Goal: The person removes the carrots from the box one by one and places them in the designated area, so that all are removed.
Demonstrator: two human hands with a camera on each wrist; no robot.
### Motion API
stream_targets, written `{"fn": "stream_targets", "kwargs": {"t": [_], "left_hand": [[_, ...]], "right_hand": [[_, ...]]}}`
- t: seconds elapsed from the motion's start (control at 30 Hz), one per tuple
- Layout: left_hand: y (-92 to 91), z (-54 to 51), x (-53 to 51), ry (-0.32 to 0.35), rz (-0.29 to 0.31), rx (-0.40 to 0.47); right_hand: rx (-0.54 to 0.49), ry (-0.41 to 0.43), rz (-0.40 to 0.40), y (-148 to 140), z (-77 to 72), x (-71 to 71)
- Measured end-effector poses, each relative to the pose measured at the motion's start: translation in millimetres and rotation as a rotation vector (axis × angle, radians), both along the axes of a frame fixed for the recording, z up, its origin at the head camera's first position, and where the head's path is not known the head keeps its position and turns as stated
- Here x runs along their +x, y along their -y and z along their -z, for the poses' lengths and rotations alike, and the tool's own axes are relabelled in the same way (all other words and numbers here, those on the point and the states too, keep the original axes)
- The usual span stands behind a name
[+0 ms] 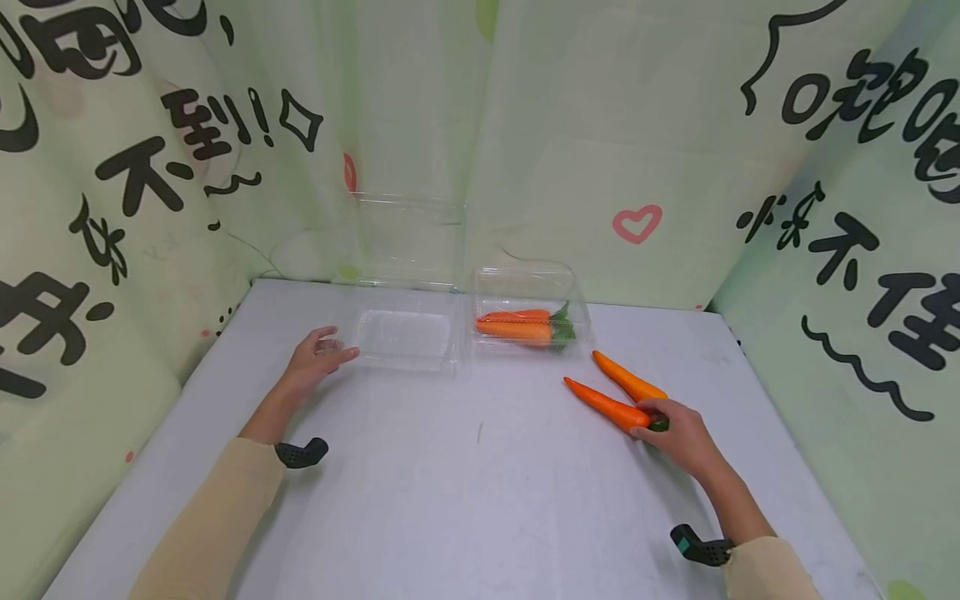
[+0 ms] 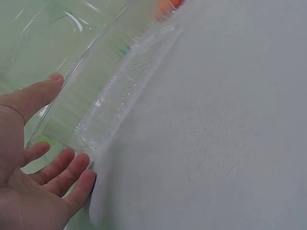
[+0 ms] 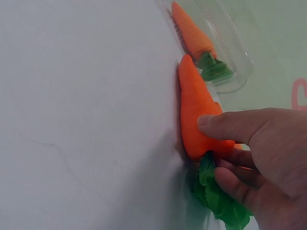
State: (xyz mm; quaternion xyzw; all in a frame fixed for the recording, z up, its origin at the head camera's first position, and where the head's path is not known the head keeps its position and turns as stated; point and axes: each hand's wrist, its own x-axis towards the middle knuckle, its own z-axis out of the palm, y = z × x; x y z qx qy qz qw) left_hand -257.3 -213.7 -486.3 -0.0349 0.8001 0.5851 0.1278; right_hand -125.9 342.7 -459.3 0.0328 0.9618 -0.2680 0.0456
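Observation:
At the left end of an open clear plastic box (image 1: 405,337), my left hand (image 1: 318,357) has its thumb apart from loosely bent fingers. In the left wrist view the thumb lies by the rim of the box (image 2: 108,103); whether it touches cannot be told. My right hand (image 1: 675,429) holds an orange carrot (image 1: 603,404) near its green leafy top, thumb on one side and fingers on the other. In the right wrist view this carrot (image 3: 194,105) shows its leaves (image 3: 216,196) below the fingers. A second loose carrot (image 1: 626,375) lies just behind, partly hidden by the hand.
To the right of the left-hand box stands another clear plastic box (image 1: 525,283) with carrots (image 1: 517,327) inside, leaves toward the right. The white table (image 1: 480,483) ends at a printed curtain (image 1: 600,125) behind and at both sides.

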Motion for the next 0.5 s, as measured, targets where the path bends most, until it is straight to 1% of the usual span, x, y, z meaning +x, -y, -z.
{"fn": "stream_targets", "kwargs": {"t": [0.2,0.33,0.5], "left_hand": [[-0.4,-1.7,0.8,-0.003,0.000,0.004],[-1.0,-4.4,1.8,-0.010,-0.008,-0.008],[-1.3,-9.7,2.3,-0.043,-0.036,-0.045]], "right_hand": [[0.007,0.005,0.007,1.3,-1.6,-0.7],[0.011,0.005,0.017,1.8,-4.4,-1.7],[0.014,-0.033,0.007,1.8,-9.3,-2.9]]}}
